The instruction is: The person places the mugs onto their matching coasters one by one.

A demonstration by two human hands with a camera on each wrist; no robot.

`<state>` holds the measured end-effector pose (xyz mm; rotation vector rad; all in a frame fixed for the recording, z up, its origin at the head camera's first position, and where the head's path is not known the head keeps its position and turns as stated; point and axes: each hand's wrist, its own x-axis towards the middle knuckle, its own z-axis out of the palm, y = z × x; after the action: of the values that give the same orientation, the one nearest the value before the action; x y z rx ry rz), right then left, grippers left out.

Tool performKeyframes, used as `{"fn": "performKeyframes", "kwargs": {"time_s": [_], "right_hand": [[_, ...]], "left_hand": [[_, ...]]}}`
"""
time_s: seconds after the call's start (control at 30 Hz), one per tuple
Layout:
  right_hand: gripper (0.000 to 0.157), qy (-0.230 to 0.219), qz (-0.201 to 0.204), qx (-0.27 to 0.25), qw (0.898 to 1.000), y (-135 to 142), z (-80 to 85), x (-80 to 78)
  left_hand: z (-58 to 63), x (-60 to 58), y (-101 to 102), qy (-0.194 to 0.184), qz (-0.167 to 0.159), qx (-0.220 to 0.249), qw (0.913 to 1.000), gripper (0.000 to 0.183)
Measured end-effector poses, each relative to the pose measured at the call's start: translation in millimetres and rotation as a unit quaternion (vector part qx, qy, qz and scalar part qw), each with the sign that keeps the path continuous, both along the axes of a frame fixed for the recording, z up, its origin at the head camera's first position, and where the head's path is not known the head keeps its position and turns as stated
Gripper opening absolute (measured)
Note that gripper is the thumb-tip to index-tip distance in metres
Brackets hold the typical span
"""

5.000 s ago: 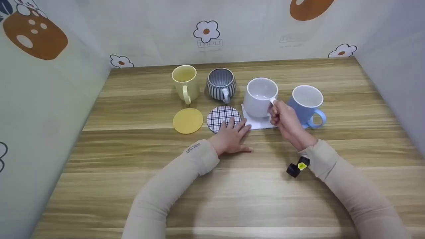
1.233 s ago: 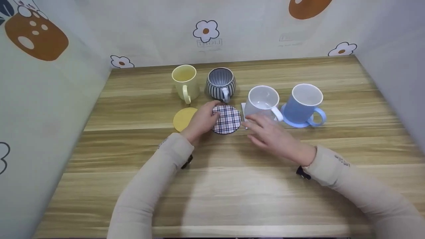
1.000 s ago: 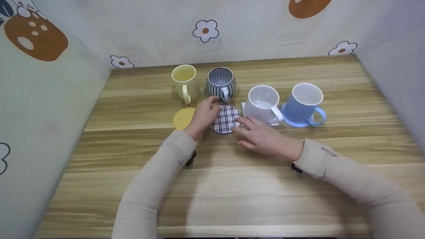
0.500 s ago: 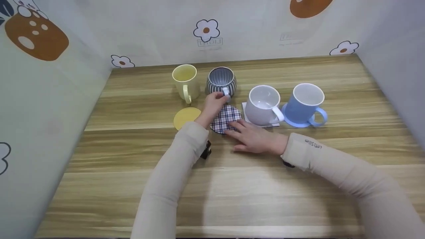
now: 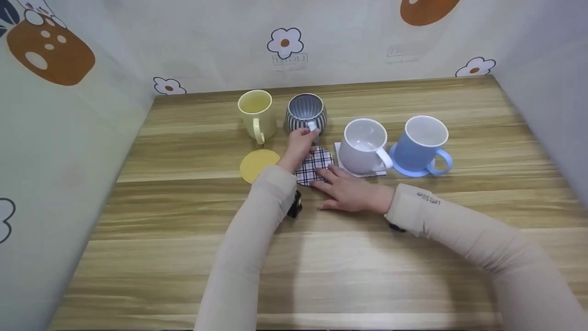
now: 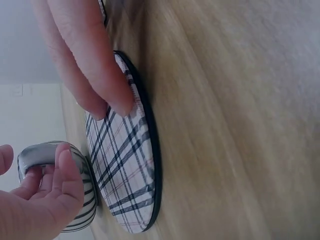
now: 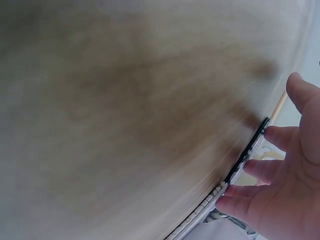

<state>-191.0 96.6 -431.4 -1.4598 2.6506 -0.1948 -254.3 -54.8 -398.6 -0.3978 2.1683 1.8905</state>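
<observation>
The left hand [image 5: 298,147] holds the handle of a grey-and-white striped mug [image 5: 293,120], which stands at the back behind a round plaid coaster [image 5: 317,168]. In the left wrist view its curled fingers [image 6: 57,187] pass through the loop of that handle. The right hand [image 5: 351,191] lies spread at the coaster's front right, fingertips on its plaid top. Seen from the right wrist, those fingers [image 7: 265,171] rest along the coaster's edge.
To the right, a white mug [image 5: 360,154] stands on a white square coaster and a blue mug [image 5: 413,149] on a blue coaster [image 5: 399,165]. At left, a yellow mug [image 5: 264,115] stands behind a round yellow coaster [image 5: 257,165]. Patterned walls enclose the wooden table.
The right hand let go of the white mug, now lower on its coaster, and came to the plaid coaster. The left hand left that coaster and reached the striped mug's handle.
</observation>
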Motion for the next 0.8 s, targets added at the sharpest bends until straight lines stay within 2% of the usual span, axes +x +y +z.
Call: {"fn": "performKeyframes", "kwargs": {"time_s": [0.13,0.47,0.63,0.8], "right_hand": [[0.06,0.006,0.0,-0.003,1.0,0,-1.1,-0.3],[0.062,0.029,0.005,0.005,1.0,-1,-4.5,0.2],[0.062,0.023,0.005,0.003,1.0,-1,-3.3,1.0],[0.062,0.022,0.004,0.002,1.0,-1,-1.9,0.9]], "left_hand": [[-4.3,-1.1,2,0.005,-0.006,0.012,0.9999,0.025],[-13.9,-2.9,0,0.028,0.002,-0.001,0.9996,0.021],[-15.2,-2.4,-3,0.032,0.02,0.038,0.9986,0.015],[-14.5,-2.8,-6,0.039,0.028,0.06,0.997,0.019]]}}
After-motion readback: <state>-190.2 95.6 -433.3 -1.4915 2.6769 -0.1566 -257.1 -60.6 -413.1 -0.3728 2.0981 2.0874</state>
